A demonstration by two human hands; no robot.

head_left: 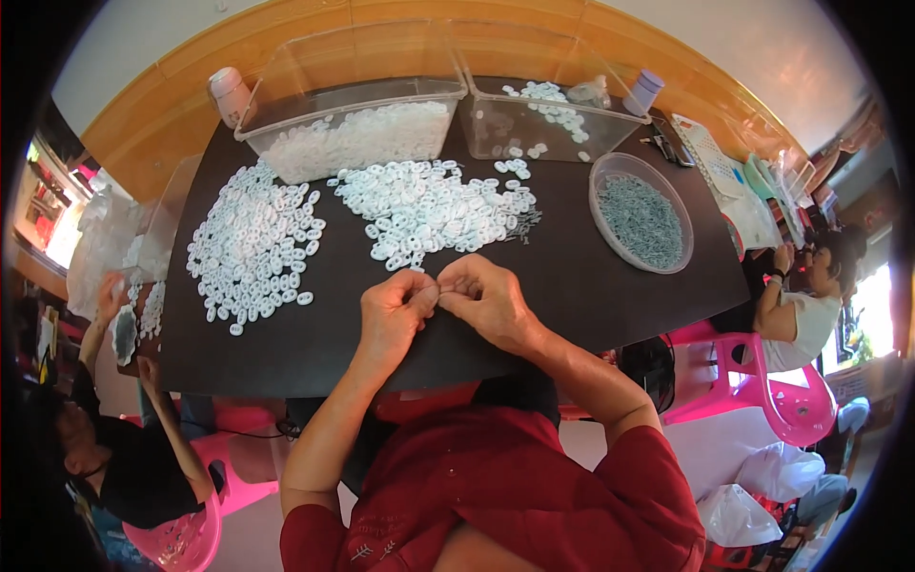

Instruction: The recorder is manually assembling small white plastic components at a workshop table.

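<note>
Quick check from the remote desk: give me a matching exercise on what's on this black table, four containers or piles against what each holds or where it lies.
Things:
1. left clear bin
2. right clear bin
3. round clear bowl
4. left pile of white rings

Descriptions:
A. grey metal pins
B. loose on the table, left of the hands
C. heaped with white rings
D. only a few scattered white rings

Pairs: 1-C, 2-D, 3-A, 4-B

The left hand and right hand meet fingertip to fingertip over the table, pinching something too small to tell.

Tiny part [440,283] hidden between fingertips
</note>
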